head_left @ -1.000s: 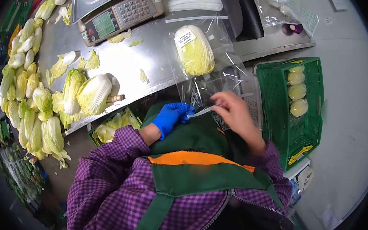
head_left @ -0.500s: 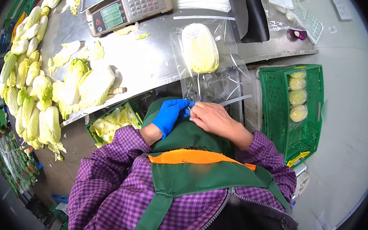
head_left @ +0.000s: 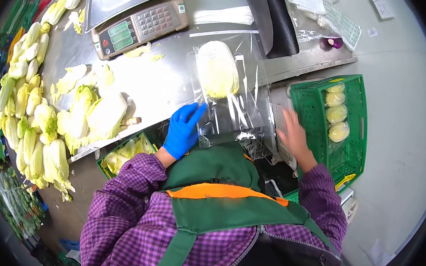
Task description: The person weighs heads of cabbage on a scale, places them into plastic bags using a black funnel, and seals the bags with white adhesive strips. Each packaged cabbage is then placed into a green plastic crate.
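Note:
A napa cabbage (head_left: 217, 72) with a label at its top lies in a clear plastic bag (head_left: 255, 112). The cabbage rests on the metal table, while the bag's lower end hangs over the front edge above the green apron. My left hand (head_left: 180, 133), in a blue glove, is at the bag's lower left side with its fingers apart; whether the fingertips touch the film is hard to tell. To the right of the bag, my bare right hand (head_left: 293, 134) is held in the air, fingers spread, holding nothing.
A scale (head_left: 139, 26) stands at the back. Napa cabbages (head_left: 34, 117) are heaped at the left, with loose leaves (head_left: 71, 79) and a wooden-handled knife (head_left: 131, 121) nearby. A green crate (head_left: 357, 121) at the right holds several wrapped cabbages (head_left: 336, 113). Below the table, another crate (head_left: 107, 169) contains leaves.
My hands, together at the bag's lower end before, have separated: the left moved left, the right moved right and opened. The bag's lower part now hangs flatter. The view has shifted slightly.

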The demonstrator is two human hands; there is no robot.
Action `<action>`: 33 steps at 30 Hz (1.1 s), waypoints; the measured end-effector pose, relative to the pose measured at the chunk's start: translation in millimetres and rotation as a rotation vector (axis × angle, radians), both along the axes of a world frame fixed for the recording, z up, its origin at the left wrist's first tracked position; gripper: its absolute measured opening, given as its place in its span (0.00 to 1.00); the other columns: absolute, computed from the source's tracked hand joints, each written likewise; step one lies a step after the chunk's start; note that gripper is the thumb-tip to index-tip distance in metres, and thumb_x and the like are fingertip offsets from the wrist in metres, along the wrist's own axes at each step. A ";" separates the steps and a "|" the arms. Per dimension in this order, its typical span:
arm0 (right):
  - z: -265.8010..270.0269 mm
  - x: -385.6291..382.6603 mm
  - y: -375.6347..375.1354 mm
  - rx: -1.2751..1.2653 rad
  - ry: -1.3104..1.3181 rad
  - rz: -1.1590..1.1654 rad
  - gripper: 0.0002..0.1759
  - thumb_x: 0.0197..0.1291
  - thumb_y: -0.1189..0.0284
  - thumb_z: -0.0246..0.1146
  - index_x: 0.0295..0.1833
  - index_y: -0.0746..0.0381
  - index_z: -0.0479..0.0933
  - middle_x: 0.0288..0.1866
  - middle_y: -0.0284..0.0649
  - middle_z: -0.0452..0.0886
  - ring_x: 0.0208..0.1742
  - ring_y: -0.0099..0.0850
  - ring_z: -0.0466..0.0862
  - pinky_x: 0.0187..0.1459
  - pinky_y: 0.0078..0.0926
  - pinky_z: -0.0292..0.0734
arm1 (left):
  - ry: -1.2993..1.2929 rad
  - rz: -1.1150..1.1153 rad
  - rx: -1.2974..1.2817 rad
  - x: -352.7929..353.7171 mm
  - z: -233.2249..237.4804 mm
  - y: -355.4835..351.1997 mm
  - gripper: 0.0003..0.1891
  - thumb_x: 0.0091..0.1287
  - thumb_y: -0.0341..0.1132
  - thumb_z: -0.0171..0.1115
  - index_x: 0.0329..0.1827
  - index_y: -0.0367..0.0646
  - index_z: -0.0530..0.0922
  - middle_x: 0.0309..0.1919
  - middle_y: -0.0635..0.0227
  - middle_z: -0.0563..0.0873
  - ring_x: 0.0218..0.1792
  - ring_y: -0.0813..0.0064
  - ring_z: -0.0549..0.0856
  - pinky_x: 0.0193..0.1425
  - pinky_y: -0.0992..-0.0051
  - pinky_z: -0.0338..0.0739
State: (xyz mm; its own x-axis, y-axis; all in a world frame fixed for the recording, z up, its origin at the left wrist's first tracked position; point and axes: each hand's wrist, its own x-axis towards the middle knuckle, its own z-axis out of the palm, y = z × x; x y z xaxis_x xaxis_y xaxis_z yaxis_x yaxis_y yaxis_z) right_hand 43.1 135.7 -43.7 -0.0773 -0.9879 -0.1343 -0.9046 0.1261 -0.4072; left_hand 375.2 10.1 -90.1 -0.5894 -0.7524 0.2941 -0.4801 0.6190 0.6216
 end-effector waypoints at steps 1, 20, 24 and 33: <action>10.0 11.2 -28.1 -0.173 0.011 0.024 0.28 0.51 0.77 0.64 0.60 0.58 0.67 0.63 0.47 0.69 0.53 0.47 0.78 0.49 0.36 0.77 | 0.000 -0.004 -0.005 -1.1 -3.8 -3.3 0.32 0.47 0.24 0.65 0.61 0.47 0.73 0.46 0.59 0.80 0.51 0.54 0.76 0.57 0.63 0.72; -40.2 59.4 -96.4 0.366 -1.112 -0.576 0.15 0.64 0.67 0.52 0.27 0.64 0.71 0.20 0.34 0.70 0.18 0.22 0.72 0.23 0.24 0.79 | 0.249 0.293 0.005 -8.1 25.4 -74.7 0.25 0.51 0.35 0.71 0.54 0.46 0.77 0.51 0.60 0.78 0.53 0.57 0.76 0.56 0.64 0.71; -41.7 61.9 -94.0 0.389 -1.246 -0.606 0.14 0.63 0.67 0.54 0.27 0.63 0.72 0.21 0.33 0.71 0.19 0.21 0.73 0.24 0.24 0.79 | -0.042 -0.096 -0.029 -43.0 21.6 -57.3 0.34 0.45 0.34 0.73 0.60 0.48 0.73 0.59 0.59 0.73 0.59 0.52 0.71 0.62 0.57 0.65; -42.7 103.3 -88.3 0.279 -1.722 -0.826 0.36 0.59 0.46 0.60 0.62 0.61 0.64 0.44 0.45 0.80 0.39 0.31 0.83 0.43 0.32 0.81 | 0.850 0.145 1.128 -24.3 -5.2 -110.9 0.28 0.64 0.37 0.58 0.66 0.37 0.62 0.57 0.57 0.76 0.58 0.60 0.76 0.64 0.65 0.69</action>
State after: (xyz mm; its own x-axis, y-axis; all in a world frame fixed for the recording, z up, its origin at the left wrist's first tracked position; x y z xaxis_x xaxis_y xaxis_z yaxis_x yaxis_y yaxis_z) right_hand 146.5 47.3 -86.4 -0.0757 -0.7221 -0.6877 0.6952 0.4562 -0.5556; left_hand 351.0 -100.7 -95.3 -0.4381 -0.8558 -0.2749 0.2685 -0.4165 0.8686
